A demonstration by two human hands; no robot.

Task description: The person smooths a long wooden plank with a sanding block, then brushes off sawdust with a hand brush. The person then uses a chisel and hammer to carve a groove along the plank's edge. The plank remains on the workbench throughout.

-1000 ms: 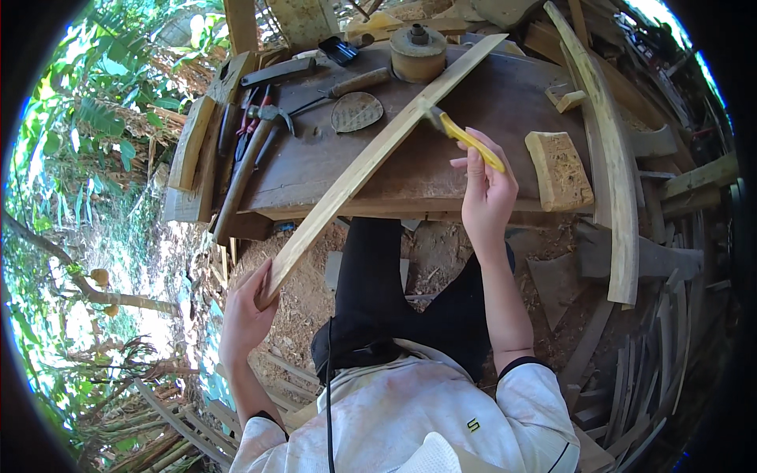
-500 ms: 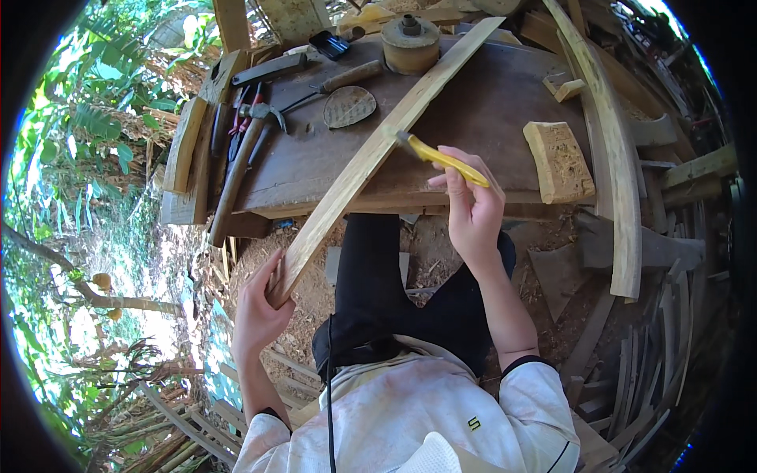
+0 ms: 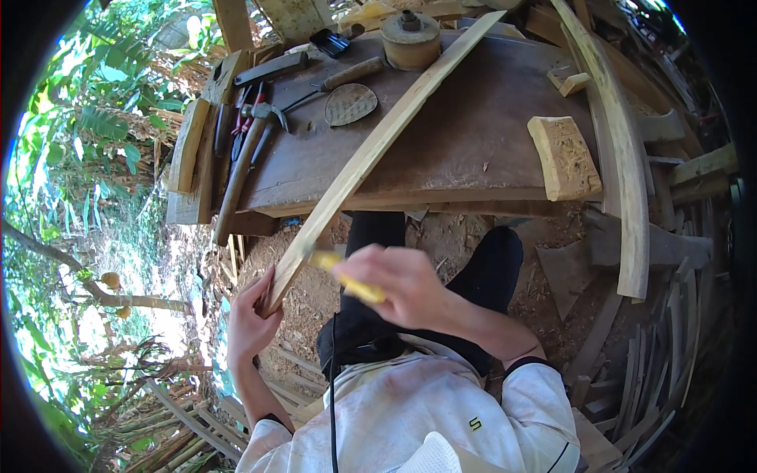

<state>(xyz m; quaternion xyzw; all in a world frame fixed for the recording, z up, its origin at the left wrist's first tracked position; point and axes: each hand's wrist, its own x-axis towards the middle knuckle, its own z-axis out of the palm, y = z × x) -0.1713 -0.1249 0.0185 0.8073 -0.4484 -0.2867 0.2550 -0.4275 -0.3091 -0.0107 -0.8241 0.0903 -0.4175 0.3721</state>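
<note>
1. I see a long wooden strip, pale and yellowish, its upper face smooth-looking with faint lengthwise grain. It looks slim along its whole length, and its near end shows darker, browner edges.
2. The strip lies slantwise: its far part crosses the brown bench, passing just beside a round, capped container, while its near part juts past the front edge over the littered ground.
3. On my feed, the left hand is gripping the near end, fingers curled around it.
4. The right hand is closed around a yellow-handled tool. Both are motion-blurred; the tool's head is near the left hand, at the strip, but I cannot tell whether it touches.
5. Left of the strip I can make out a claw hammer; to its right sits a rough, pale wooden block.
</note>
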